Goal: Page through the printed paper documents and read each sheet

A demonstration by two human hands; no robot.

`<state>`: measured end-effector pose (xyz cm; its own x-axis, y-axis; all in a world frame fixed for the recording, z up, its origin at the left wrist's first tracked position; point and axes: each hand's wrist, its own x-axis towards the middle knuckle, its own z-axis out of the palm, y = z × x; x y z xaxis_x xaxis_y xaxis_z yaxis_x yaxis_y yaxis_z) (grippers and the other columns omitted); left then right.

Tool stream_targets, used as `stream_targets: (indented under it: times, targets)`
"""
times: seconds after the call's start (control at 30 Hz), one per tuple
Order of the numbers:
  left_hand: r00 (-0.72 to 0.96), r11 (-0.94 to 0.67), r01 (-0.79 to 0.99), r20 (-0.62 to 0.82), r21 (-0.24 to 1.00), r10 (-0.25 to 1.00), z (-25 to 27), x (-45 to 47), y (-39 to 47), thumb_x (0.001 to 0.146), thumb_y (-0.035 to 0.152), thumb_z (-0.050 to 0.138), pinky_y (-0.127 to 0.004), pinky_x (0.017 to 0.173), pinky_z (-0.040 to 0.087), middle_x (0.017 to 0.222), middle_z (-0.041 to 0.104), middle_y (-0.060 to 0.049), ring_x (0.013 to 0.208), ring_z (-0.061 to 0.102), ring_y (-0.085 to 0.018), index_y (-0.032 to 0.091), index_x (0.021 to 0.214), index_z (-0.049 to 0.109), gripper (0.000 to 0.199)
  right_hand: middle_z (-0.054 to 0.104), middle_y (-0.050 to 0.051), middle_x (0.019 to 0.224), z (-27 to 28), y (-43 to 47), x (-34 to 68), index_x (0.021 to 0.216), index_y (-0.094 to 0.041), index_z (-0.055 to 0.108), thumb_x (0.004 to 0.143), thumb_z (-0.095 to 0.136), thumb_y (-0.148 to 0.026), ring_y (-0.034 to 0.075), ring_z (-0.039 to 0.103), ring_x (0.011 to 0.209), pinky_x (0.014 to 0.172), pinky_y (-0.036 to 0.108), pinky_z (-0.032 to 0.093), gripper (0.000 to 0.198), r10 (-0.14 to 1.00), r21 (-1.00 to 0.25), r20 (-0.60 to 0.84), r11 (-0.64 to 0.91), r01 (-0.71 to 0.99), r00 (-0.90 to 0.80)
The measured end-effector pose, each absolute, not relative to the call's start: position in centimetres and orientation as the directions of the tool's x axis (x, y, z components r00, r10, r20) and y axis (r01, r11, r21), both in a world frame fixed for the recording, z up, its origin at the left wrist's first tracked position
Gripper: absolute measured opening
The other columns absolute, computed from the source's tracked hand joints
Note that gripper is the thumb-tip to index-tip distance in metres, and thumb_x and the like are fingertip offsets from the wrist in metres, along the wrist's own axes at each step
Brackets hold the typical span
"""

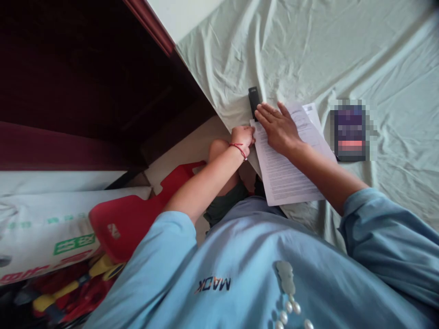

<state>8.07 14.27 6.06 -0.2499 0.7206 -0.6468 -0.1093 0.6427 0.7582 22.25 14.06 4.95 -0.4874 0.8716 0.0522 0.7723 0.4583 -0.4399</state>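
Observation:
Printed sheets of paper (284,178) lie on the pale green cloth, their lower end reaching past its edge toward my lap. My left hand (243,138), with a red string bracelet at the wrist, is closed at the left edge of the sheets, its fingertips pinching the paper. Flat across the upper part of the sheets rests my right hand (281,130), its fingers stretched toward the left. A black stapler (253,97) sits at the top left corner of the paper. My right fingertips touch or overlap its near end, which is partly hidden.
To the right of the papers lies a phone (350,132), its screen blurred. Dark red wooden furniture (164,32) stands at the left. Below it are a red plastic chair (120,224), a white printed sack (41,233) and some yellow and red items (68,290).

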Motion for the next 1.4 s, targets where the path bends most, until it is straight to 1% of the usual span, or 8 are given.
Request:
stream_targets:
  times: [0.33,0.43,0.6,0.77,0.93,1.2,1.3,1.4]
  targets:
    - [-0.216,0.630,-0.105,-0.636,0.769,0.741,6.8,7.9,14.0,0.097,0.001,0.058,-0.017,0.041,0.021,0.047,0.037,0.007,0.039,0.034,-0.004,0.017,0.057,0.050,0.044,0.047,0.005,0.177,4.9,14.1,21.8,0.171,-0.022,0.047,0.104,0.034,-0.015,0.024,0.034,0.169,0.142,0.058,0.017,0.068,0.880,-0.422,0.094,0.458,0.782,-0.465]
    - [-0.227,0.615,-0.113,-0.623,0.780,0.748,6.5,7.8,13.6,0.098,0.001,0.057,-0.018,0.041,0.018,0.046,0.036,0.007,0.038,0.032,-0.004,0.017,0.059,0.054,0.042,0.046,0.004,0.178,4.8,14.2,22.1,0.172,-0.026,0.044,0.103,0.038,-0.017,0.028,0.033,0.169,0.140,0.063,0.019,0.070,0.887,-0.447,0.121,0.449,0.773,-0.445]
    - [-0.212,0.599,-0.108,-0.607,0.793,0.766,6.0,7.3,12.0,0.097,0.001,0.057,-0.018,0.041,0.020,0.048,0.040,0.007,0.038,0.034,-0.004,0.015,0.061,0.059,0.039,0.044,0.011,0.178,5.1,12.8,25.2,0.176,-0.021,0.036,0.107,0.039,-0.024,0.034,0.031,0.170,0.137,0.067,0.024,0.069,0.955,-0.462,0.115,0.295,0.836,-0.273]
    - [-0.195,0.576,-0.172,-0.601,0.799,0.775,6.1,6.2,9.8,0.098,0.002,0.060,-0.017,0.041,0.020,0.053,0.044,0.008,0.040,0.032,-0.002,0.014,0.064,0.059,0.036,0.049,0.015,0.174,5.1,9.4,29.3,0.160,-0.018,0.058,0.107,0.042,-0.029,0.038,0.035,0.167,0.137,0.065,0.024,0.056,0.986,-0.400,0.036,0.163,0.902,-0.162]
    - [-0.196,0.550,-0.252,-0.599,0.796,0.776,6.1,5.0,8.2,0.093,0.006,0.072,-0.016,0.042,0.021,0.060,0.045,0.008,0.042,0.035,-0.001,0.015,0.069,0.058,0.029,0.056,0.015,0.169,4.3,6.1,31.0,0.153,-0.021,0.065,0.106,0.046,-0.033,0.042,0.040,0.162,0.129,0.070,0.037,0.052,0.997,-0.401,0.033,0.071,0.913,-0.063]
    - [-0.236,0.403,-0.297,-0.475,0.866,0.847,8.4,3.9,6.2,0.091,0.015,0.083,-0.016,0.041,0.025,0.064,0.049,0.007,0.045,0.036,-0.001,0.019,0.070,0.058,0.032,0.074,0.018,0.143,4.9,4.2,30.8,0.160,-0.018,0.055,0.099,0.055,-0.037,0.040,0.058,0.144,0.119,0.062,0.049,0.064,0.994,-0.571,0.031,-0.065,0.819,0.100]
    - [-0.251,0.394,-0.236,-0.448,0.888,0.858,9.5,3.7,6.1,0.095,0.015,0.078,-0.016,0.041,0.026,0.062,0.046,0.007,0.045,0.035,-0.002,0.019,0.069,0.055,0.035,0.081,0.012,0.116,5.9,4.2,31.3,0.150,-0.022,0.063,0.098,0.060,-0.044,0.032,0.073,0.114,0.098,0.048,0.060,0.057,0.980,-0.708,-0.127,-0.196,0.679,0.150]
    - [-0.273,0.400,-0.178,-0.436,0.899,0.858,9.5,3.6,6.5,0.097,0.013,0.073,-0.017,0.042,0.028,0.061,0.045,0.007,0.044,0.036,-0.002,0.019,0.066,0.055,0.037,0.079,0.007,0.098,6.7,3.9,31.9,0.123,-0.026,0.077,0.098,0.061,-0.049,0.027,0.074,0.092,0.076,0.038,0.059,0.037,0.953,-0.822,-0.291,-0.293,0.489,0.081]
